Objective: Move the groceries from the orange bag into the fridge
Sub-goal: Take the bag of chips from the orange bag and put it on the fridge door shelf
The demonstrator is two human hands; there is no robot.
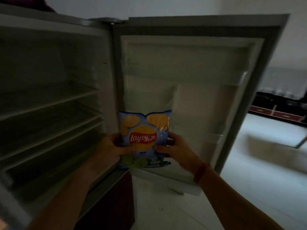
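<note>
Left: fridge (pixel 54 67) compartment, open, with shelves (pixel 49 103) stacked one above another inside. Right of it: door (pixel 191 63), swung outward. Centre, before the door's lower inner face: chip bag (pixel 144 138), upright, between left hand (pixel 113 145) and right hand (pixel 176 150). Below the door: floor (pixel 249 188).

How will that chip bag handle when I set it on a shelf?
Probably light for its size: the chip bag looks puffed with air. Its glossy film may be slippery; the left hand and right hand both grip its sides. Stood upright on a shelf it would likely topple.
</note>
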